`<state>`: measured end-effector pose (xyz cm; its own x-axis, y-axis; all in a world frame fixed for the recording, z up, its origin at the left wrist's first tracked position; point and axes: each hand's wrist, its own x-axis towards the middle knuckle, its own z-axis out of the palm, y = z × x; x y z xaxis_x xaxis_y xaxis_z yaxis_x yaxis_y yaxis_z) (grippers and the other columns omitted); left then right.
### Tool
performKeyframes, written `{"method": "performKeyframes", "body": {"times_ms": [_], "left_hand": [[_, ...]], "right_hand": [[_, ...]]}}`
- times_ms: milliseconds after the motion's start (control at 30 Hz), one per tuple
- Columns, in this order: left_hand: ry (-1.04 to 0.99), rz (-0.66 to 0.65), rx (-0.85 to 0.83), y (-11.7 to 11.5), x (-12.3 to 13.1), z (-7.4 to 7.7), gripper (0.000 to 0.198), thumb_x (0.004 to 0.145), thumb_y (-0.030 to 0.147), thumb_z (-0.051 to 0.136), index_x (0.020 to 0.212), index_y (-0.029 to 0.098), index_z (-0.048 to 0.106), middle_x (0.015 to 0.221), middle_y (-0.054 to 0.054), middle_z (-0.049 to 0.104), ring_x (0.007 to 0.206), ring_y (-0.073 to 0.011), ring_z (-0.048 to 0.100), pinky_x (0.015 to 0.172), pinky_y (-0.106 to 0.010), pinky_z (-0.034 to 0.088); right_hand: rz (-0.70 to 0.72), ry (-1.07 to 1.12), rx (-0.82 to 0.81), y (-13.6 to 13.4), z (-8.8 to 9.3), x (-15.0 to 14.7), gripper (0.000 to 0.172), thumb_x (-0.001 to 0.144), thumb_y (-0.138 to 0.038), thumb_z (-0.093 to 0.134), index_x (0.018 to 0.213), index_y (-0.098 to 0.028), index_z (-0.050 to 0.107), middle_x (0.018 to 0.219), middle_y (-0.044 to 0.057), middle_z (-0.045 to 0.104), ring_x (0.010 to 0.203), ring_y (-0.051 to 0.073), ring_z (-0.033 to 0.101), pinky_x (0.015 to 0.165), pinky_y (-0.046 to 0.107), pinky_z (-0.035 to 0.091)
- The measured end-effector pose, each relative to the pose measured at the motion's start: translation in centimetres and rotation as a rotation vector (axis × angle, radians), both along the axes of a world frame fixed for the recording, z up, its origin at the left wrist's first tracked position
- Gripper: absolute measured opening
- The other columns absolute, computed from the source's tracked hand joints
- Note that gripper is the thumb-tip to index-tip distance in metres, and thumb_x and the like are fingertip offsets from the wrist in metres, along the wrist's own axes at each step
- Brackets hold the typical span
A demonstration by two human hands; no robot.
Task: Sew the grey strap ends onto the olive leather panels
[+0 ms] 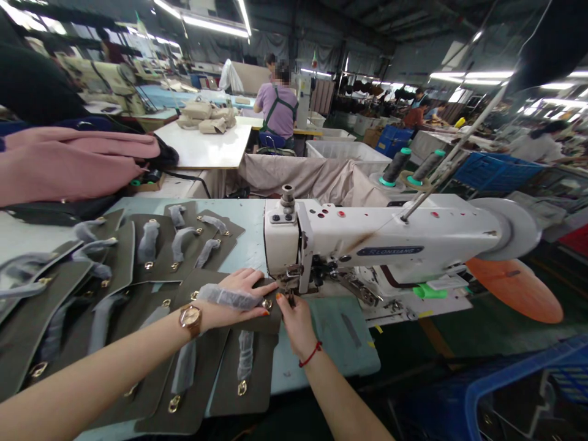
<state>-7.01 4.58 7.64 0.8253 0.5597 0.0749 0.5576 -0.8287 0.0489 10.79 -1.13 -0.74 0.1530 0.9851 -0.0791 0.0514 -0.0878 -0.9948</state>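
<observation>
My left hand (243,288) lies flat with fingers spread on a dark grey-brown panel (269,324) beside the sewing machine's needle area. A plastic-wrapped handle (227,296) with gold-coloured metal rings crosses over the back of this hand. My right hand (295,321) is at the panel's right edge, just below the presser foot, with thumb and fingers pinched together. Something small and dark shows at those fingertips, too hidden to name. The white sewing machine (390,236) stands at the right, its head directly beyond both hands.
Several similar panels with wrapped handles (147,244) overlap across the pale blue table (250,220) at left. Two dark thread cones (395,166) stand behind the machine. A blue crate (473,392) is at lower right. Pink fabric (78,162) lies at left; a person (278,110) sits ahead.
</observation>
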Motion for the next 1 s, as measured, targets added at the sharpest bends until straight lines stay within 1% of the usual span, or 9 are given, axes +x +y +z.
{"method": "performKeyframes", "body": {"times_ms": [100, 200, 300, 400, 467, 567, 633, 767, 1000], "left_hand": [[0.013, 0.137, -0.011, -1.8, 0.9, 0.5, 0.054, 0.085, 0.055, 0.042, 0.129, 0.026, 0.047, 0.1, -0.01, 0.051, 0.093, -0.026, 0.05, 0.08, -0.039, 0.045], [0.006, 0.221, -0.022, -3.1, 1.7, 0.7, 0.053, 0.085, 0.056, 0.041, 0.128, 0.025, 0.047, 0.099, -0.01, 0.051, 0.093, -0.026, 0.051, 0.08, -0.04, 0.047], [-0.031, 0.274, -0.012, -3.8, 2.0, 0.3, 0.052, 0.086, 0.054, 0.042, 0.128, 0.024, 0.047, 0.102, -0.01, 0.052, 0.097, -0.0265, 0.051, 0.081, -0.04, 0.048], [-0.082, 0.31, 0.006, -3.9, 1.9, -0.6, 0.052, 0.084, 0.052, 0.047, 0.129, 0.025, 0.047, 0.108, -0.011, 0.053, 0.1, -0.0269, 0.052, 0.083, -0.042, 0.048], [-0.14, 0.298, 0.017, -3.8, 1.7, -1.3, 0.052, 0.083, 0.05, 0.051, 0.129, 0.025, 0.048, 0.117, -0.011, 0.051, 0.106, -0.0278, 0.051, 0.088, -0.044, 0.048], [-0.258, 0.221, 0.023, -3.4, 1.4, -2.0, 0.048, 0.083, 0.047, 0.053, 0.124, 0.023, 0.052, 0.126, -0.011, 0.05, 0.116, -0.0276, 0.048, 0.097, -0.046, 0.044], [-0.335, 0.159, -0.005, -3.1, 1.3, -2.4, 0.041, 0.085, 0.043, 0.053, 0.119, 0.021, 0.055, 0.125, -0.01, 0.054, 0.116, -0.0247, 0.05, 0.099, -0.043, 0.045], [-0.433, 0.069, -0.077, -2.6, 1.1, -2.6, 0.034, 0.087, 0.037, 0.053, 0.115, 0.019, 0.058, 0.119, -0.009, 0.061, 0.112, -0.0203, 0.056, 0.094, -0.037, 0.05], [-0.432, 0.064, -0.077, -2.4, 0.8, -3.0, 0.036, 0.087, 0.037, 0.053, 0.117, 0.018, 0.058, 0.118, -0.01, 0.064, 0.112, -0.0203, 0.058, 0.096, -0.036, 0.051]], "right_hand": [[0.073, 0.034, -0.025, 0.1, 0.1, 0.9, 0.034, 0.083, -0.044, 0.057, 0.071, -0.013, 0.063, 0.064, 0.001, 0.058, 0.057, 0.013, 0.048, 0.051, 0.021, 0.034], [0.131, 0.088, -0.039, 0.2, 0.4, 1.7, 0.033, 0.084, -0.045, 0.057, 0.081, -0.013, 0.067, 0.073, 0.004, 0.064, 0.064, 0.016, 0.055, 0.055, 0.022, 0.039], [0.163, 0.101, -0.038, 0.3, 0.7, 2.1, 0.035, 0.084, -0.046, 0.058, 0.086, -0.013, 0.068, 0.08, 0.007, 0.066, 0.071, 0.018, 0.058, 0.059, 0.023, 0.041], [0.186, 0.061, -0.036, 0.2, 0.9, 2.4, 0.037, 0.084, -0.048, 0.057, 0.082, -0.013, 0.067, 0.077, 0.006, 0.065, 0.07, 0.018, 0.057, 0.058, 0.023, 0.04], [0.191, -0.001, -0.022, -0.2, 1.0, 2.7, 0.038, 0.085, -0.049, 0.056, 0.075, -0.013, 0.064, 0.071, 0.003, 0.063, 0.065, 0.016, 0.055, 0.056, 0.022, 0.037], [0.206, -0.101, 0.026, -1.5, 1.2, 3.2, 0.04, 0.087, -0.048, 0.054, 0.067, -0.014, 0.059, 0.065, 0.001, 0.058, 0.06, 0.013, 0.05, 0.053, 0.021, 0.033], [0.242, -0.095, 0.041, -2.6, 1.2, 3.4, 0.039, 0.089, -0.047, 0.053, 0.07, -0.013, 0.061, 0.066, 0.002, 0.06, 0.062, 0.014, 0.052, 0.055, 0.021, 0.035], [0.3, -0.01, 0.042, -4.4, 1.0, 3.4, 0.037, 0.093, -0.044, 0.048, 0.084, -0.013, 0.067, 0.077, 0.005, 0.067, 0.074, 0.018, 0.06, 0.068, 0.023, 0.042], [0.231, -0.058, 0.038, -4.5, 1.2, 3.0, 0.041, 0.094, -0.046, 0.046, 0.08, -0.013, 0.068, 0.077, 0.007, 0.069, 0.073, 0.019, 0.061, 0.067, 0.024, 0.041]]}}
